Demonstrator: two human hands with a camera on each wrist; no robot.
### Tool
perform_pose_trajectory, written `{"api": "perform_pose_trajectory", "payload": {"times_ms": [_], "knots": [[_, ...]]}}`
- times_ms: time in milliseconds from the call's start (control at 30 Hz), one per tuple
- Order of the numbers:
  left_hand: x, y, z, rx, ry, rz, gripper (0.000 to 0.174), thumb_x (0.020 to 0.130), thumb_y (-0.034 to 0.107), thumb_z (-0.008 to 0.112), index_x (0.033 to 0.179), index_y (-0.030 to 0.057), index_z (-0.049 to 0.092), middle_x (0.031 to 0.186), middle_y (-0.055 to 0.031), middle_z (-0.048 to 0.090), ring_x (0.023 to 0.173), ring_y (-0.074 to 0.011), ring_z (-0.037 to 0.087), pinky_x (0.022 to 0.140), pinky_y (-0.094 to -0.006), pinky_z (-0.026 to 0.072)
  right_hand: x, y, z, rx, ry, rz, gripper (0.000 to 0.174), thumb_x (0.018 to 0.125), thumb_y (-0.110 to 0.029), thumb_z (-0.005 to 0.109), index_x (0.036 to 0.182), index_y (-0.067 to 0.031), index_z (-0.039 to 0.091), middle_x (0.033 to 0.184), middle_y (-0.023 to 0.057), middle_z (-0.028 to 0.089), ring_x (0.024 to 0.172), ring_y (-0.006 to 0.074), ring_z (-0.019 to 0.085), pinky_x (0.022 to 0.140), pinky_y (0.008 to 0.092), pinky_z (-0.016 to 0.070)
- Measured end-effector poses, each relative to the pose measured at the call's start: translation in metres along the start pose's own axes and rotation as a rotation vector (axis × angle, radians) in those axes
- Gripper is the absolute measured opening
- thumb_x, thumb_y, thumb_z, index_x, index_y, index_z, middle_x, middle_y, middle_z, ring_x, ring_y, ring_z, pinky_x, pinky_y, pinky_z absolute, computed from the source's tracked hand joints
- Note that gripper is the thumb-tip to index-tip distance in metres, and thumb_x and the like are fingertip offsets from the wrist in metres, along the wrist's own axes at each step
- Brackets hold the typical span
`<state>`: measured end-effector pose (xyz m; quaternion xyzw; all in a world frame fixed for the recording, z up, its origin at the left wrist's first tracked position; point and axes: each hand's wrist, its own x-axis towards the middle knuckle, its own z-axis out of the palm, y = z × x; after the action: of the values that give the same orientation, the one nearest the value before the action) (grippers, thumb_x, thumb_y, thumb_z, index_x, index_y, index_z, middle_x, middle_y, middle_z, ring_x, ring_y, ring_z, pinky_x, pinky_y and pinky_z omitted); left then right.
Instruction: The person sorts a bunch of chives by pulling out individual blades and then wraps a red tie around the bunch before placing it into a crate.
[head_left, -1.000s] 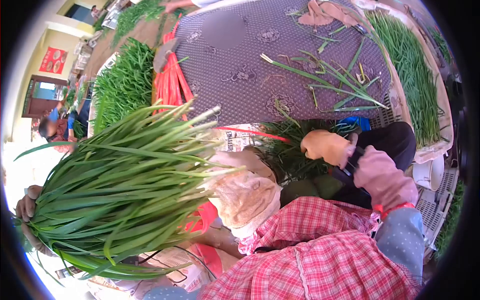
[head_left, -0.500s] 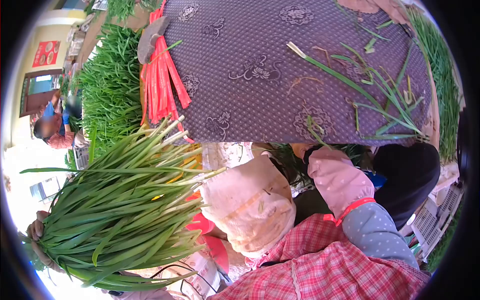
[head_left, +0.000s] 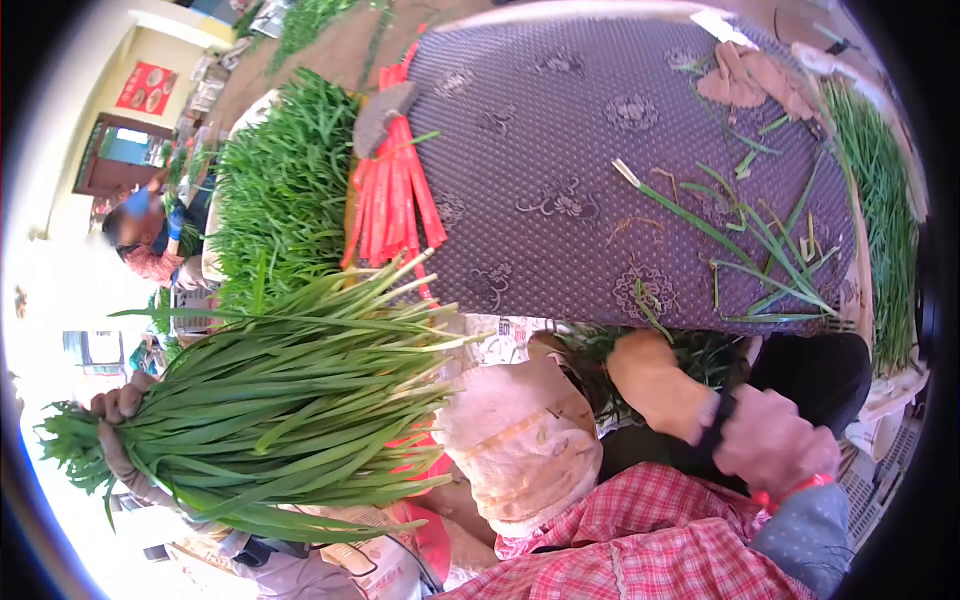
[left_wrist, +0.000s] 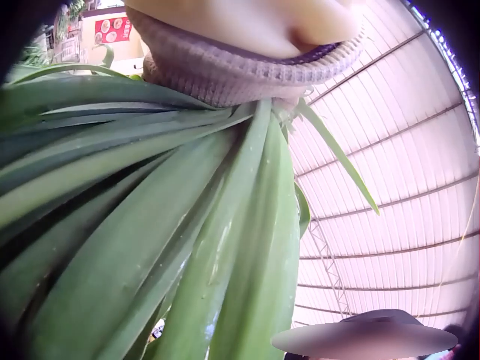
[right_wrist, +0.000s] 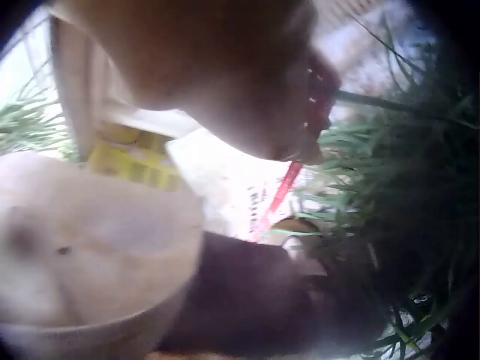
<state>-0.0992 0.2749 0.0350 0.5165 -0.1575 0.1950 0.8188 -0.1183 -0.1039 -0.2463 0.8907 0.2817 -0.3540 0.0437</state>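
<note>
My gloved left hand (head_left: 125,430) grips a large bunch of long green leaves (head_left: 290,400) near its leafy end, fingers curled round it; the pale stalk ends point right. From the left wrist view, broad leaves (left_wrist: 217,247) fan out below the glove's ribbed cuff (left_wrist: 195,67). Below the padded surface's near edge, my blurred right hand (head_left: 655,385) is over dark greens (head_left: 705,355). In the right wrist view that hand (right_wrist: 217,82) holds a red strip (right_wrist: 281,196) at its fingers, beside greens (right_wrist: 390,187). Its fingertips are partly hidden.
Red strips (head_left: 385,210) lie under a grey weight (head_left: 384,118) on the patterned padded surface (head_left: 540,240), with loose leaves (head_left: 780,250) and a brown cloth (head_left: 745,80). Greens (head_left: 285,200) stand in a container at left, more (head_left: 870,220) at right. A person (head_left: 145,230) sits far left.
My right hand was partly hidden under the padded surface's edge half a second ago and now shows again. The head view has shifted; my left hand still grips the bunch.
</note>
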Motion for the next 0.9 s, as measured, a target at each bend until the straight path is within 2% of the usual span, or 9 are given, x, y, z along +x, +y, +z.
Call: {"api": "perform_pose_trajectory", "payload": {"times_ms": [133,200,300,333,433,567,800,867,900], "knots": [[-0.020,0.005,0.006,0.031,0.066,0.149,0.019,0.090,0.011,0.056,0.105,0.0044,0.047,0.089,-0.0030,0.041,0.086,-0.0191,0.042,0.093,-0.0387,0.0341,-0.106,0.022,-0.032,0.067,0.496,0.136,0.003,0.071,-0.012,0.069,0.073,-0.0121,0.071,0.069,0.0068,0.067,0.064,0.0244,0.064,0.053,0.0400,0.0483],[-0.026,0.013,0.011,0.030,0.081,0.188,0.020,0.090,0.012,0.056,0.106,0.0033,0.048,0.089,-0.0028,0.041,0.085,-0.0189,0.042,0.091,-0.0385,0.0347,-0.142,0.045,-0.053,0.428,0.961,0.041,0.008,0.076,-0.012,0.066,0.078,-0.0050,0.070,0.067,0.0098,0.066,0.058,0.0214,0.064,0.052,0.0361,0.0486],[-0.031,0.032,0.018,0.024,-0.022,0.182,0.017,0.090,0.009,0.056,0.104,0.0028,0.048,0.086,-0.0024,0.045,0.084,-0.0182,0.045,0.102,-0.0407,0.0357,-0.158,0.060,-0.076,1.088,0.937,0.201,0.018,0.089,-0.016,0.060,0.082,0.0001,0.067,0.061,0.0069,0.061,0.047,0.0108,0.056,0.045,0.0271,0.0416],[-0.034,0.038,0.021,0.014,-0.033,0.196,0.017,0.090,0.009,0.056,0.104,0.0028,0.048,0.086,-0.0024,0.045,0.084,-0.0182,0.045,0.102,-0.0407,0.0357,-0.158,0.057,-0.096,1.178,0.811,0.368,0.021,0.090,-0.019,0.058,0.086,-0.0006,0.068,0.061,0.0071,0.061,0.045,0.0108,0.054,0.042,0.0269,0.0405],[-0.041,0.052,0.029,0.005,-0.024,0.253,0.018,0.090,0.009,0.056,0.104,0.0034,0.047,0.086,-0.0028,0.044,0.085,-0.0184,0.046,0.103,-0.0412,0.0358,-0.096,0.069,-0.078,1.605,0.813,0.009,0.039,0.096,-0.039,0.053,0.096,-0.0020,0.063,0.061,0.0054,0.062,0.044,0.0095,0.054,0.037,0.0221,0.0375],[-0.047,0.056,0.039,0.028,-0.077,0.264,0.019,0.091,0.010,0.056,0.106,0.0032,0.046,0.088,-0.0034,0.044,0.085,-0.0187,0.047,0.104,-0.0424,0.0361,-0.004,0.059,-0.084,1.776,0.707,0.130,0.035,0.096,-0.037,0.052,0.090,-0.0034,0.063,0.066,0.0064,0.064,0.047,0.0126,0.055,0.037,0.0254,0.0384],[-0.035,0.029,0.063,-0.153,-0.161,0.199,0.020,0.090,0.010,0.057,0.105,0.0041,0.045,0.085,-0.0026,0.042,0.084,-0.0183,0.044,0.099,-0.0407,0.0351,0.027,0.052,-0.105,1.771,0.415,0.167,0.052,0.095,-0.050,0.046,0.099,-0.0017,0.064,0.080,0.0106,0.070,0.063,0.0231,0.065,0.054,0.0354,0.0501],[-0.034,0.014,0.086,-0.143,-0.133,0.210,0.020,0.089,0.011,0.058,0.104,0.0044,0.045,0.085,-0.0019,0.041,0.083,-0.0179,0.043,0.095,-0.0391,0.0352,-0.014,0.051,-0.110,0.837,0.477,0.467,0.066,0.090,-0.062,0.045,0.107,0.0001,0.062,0.083,0.0138,0.070,0.069,0.0319,0.067,0.066,0.0417,0.0528],[-0.029,0.010,0.085,-0.166,-0.175,0.184,0.021,0.089,0.014,0.057,0.106,0.0039,0.048,0.086,-0.0021,0.046,0.084,-0.0181,0.046,0.094,-0.0406,0.0377,-0.038,0.052,-0.101,0.706,0.631,0.453,0.070,0.087,-0.063,0.050,0.116,0.0006,0.058,0.090,0.0165,0.069,0.080,0.0346,0.066,0.075,0.0415,0.0519]]}}
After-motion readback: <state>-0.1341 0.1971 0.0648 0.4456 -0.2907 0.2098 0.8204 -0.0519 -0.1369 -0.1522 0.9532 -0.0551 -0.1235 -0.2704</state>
